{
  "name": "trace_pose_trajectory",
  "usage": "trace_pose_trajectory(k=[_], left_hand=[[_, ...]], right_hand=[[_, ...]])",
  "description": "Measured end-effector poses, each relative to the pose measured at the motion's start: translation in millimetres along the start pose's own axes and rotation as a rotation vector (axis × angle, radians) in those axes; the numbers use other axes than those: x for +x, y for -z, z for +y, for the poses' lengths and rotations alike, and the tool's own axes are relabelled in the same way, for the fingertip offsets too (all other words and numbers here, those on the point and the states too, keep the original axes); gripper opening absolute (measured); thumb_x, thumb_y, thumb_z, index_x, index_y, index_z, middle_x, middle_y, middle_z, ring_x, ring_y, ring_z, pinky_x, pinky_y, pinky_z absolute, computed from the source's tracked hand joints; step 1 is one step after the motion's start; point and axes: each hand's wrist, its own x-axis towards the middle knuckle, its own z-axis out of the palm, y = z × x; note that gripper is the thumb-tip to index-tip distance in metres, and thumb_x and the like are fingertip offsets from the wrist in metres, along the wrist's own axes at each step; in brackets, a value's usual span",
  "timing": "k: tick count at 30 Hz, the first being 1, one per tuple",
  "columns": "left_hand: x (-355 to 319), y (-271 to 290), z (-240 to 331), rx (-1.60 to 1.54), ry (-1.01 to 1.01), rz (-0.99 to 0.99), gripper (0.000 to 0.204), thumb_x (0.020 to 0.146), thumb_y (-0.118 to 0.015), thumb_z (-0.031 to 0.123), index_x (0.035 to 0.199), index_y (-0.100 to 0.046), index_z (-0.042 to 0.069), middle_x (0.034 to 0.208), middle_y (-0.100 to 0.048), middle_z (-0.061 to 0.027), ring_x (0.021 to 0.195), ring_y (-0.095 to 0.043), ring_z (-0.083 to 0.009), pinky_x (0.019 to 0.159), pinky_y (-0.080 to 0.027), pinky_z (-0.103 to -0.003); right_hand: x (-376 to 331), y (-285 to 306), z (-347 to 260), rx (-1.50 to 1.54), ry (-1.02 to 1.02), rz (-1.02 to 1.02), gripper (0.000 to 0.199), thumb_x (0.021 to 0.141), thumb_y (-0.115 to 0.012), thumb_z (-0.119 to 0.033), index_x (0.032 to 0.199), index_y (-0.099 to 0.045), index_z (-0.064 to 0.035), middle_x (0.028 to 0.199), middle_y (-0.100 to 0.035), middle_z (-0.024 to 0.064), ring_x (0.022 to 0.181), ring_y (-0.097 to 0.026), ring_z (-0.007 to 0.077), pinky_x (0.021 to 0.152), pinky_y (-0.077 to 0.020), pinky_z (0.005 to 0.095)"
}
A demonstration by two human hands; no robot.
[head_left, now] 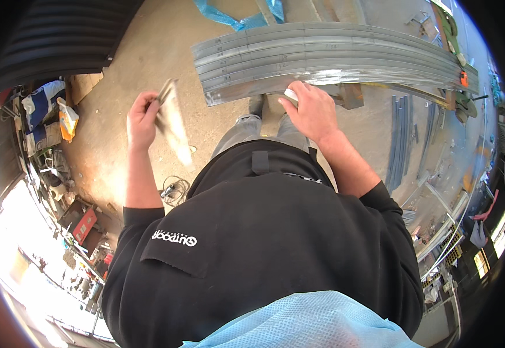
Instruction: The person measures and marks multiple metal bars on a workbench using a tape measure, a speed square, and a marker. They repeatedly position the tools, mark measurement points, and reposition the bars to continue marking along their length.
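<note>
My left hand (142, 119) is closed on the upper edge of a thin beige flat piece (174, 127), which hangs down beside it. It could be a rag or a flat sheet; motion blur hides which. In my right hand (313, 113), a small white object (291, 94) is pinched between thumb and fingers. Its kind is not clear. That hand is at the near edge of a row of long grey metal profiles (322, 52), laid side by side with small dark marks on their tops. Whether the hand touches the metal, I cannot tell.
More metal strips (400, 139) lie on the concrete floor at the right. An orange clamp-like item (464, 78) is at the profiles' right end. Blue plastic (241, 17) lies beyond them. A coiled cable (175, 190) rests by my left side. Bags (46, 110) and clutter line the left.
</note>
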Motion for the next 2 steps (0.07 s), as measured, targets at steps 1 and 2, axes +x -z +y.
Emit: trace_pose_trajectory(k=[1, 2], left_hand=[[-3.4, 5.1, -20.4, -0.117, 0.028, -0.034, 0.019, 0.108, -0.071, 0.01, 0.126, -0.077, 0.013, 0.121, -0.084, -0.0097, 0.105, -0.078, -0.0308, 0.103, -0.06, -0.04], [-4.5, 4.5, -41.5, -0.216, 0.051, -0.067, 0.021, 0.11, -0.072, 0.012, 0.131, -0.075, 0.015, 0.124, -0.083, -0.0121, 0.106, -0.077, -0.033, 0.107, -0.058, -0.039]], right_hand=[[-4.2, 3.6, 2.7, 0.014, -0.016, -0.006, 0.033, 0.096, -0.085, -0.033, 0.115, -0.068, -0.0118, 0.101, -0.078, 0.0112, 0.098, -0.076, 0.038, 0.086, -0.0586, 0.0519], [-8.4, 8.6, 7.3, 0.019, -0.037, -0.009, 0.034, 0.097, -0.085, -0.034, 0.116, -0.069, -0.0117, 0.101, -0.079, 0.0115, 0.099, -0.076, 0.0382, 0.087, -0.0588, 0.0516]])
